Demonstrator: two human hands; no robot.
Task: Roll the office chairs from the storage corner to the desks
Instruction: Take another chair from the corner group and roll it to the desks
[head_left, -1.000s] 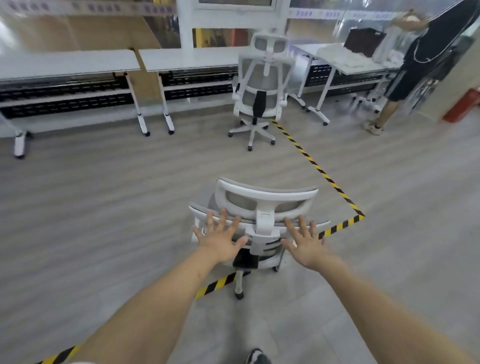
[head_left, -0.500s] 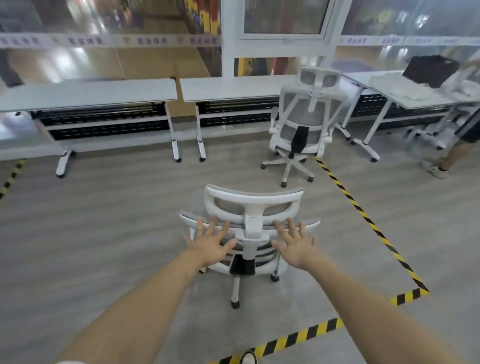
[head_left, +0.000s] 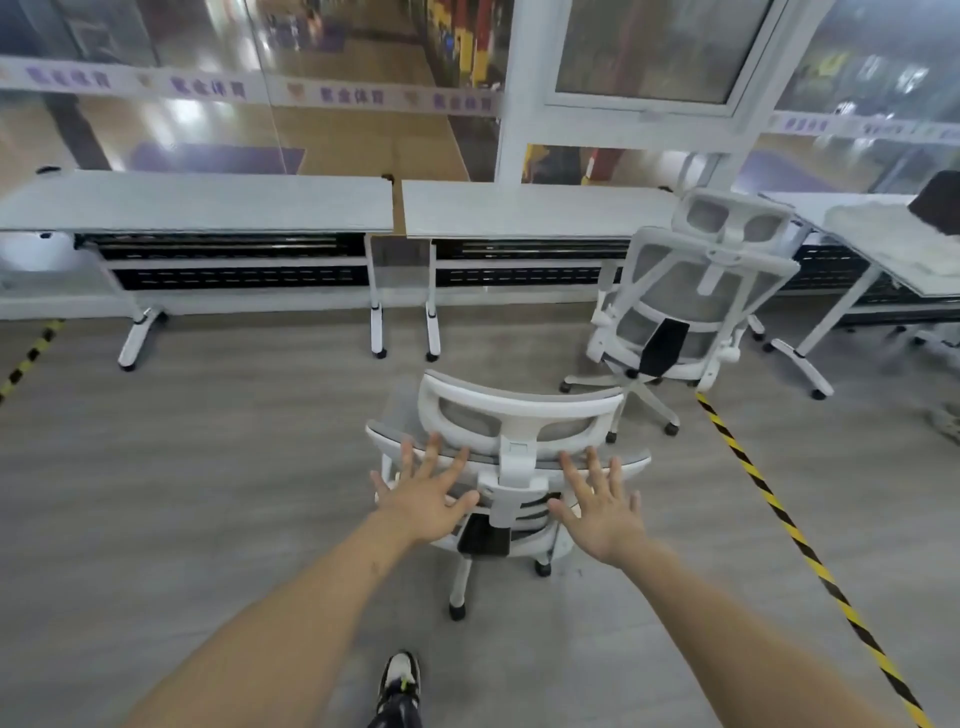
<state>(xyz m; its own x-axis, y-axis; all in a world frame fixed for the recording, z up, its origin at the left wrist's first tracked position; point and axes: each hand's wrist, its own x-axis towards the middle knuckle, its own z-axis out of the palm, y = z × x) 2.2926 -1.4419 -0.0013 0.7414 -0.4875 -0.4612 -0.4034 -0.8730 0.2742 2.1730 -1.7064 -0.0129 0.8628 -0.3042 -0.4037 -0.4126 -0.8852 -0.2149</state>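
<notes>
White mesh office chair (head_left: 511, 467) is being pushed across the grey floor (head_left: 182, 493), backrest toward the person, short of the two tabletops (head_left: 197, 202) by the glass wall. Left hand (head_left: 423, 499) and right hand (head_left: 602, 512) are being pressed flat on the backrest's top edge, fingers (head_left: 431, 452) spread, nothing grasped. Castered and top-heavy, probably: likely being rolled easily but apt to swivel; the stiff frame rail is judged the better hold. Chairs counted: two, the second (head_left: 685, 306) parked at the right-hand tabletop.

Chair (head_left: 511, 415): white plastic frame w/ grey mesh; floor (head_left: 208, 467) matt wood-look.
</notes>
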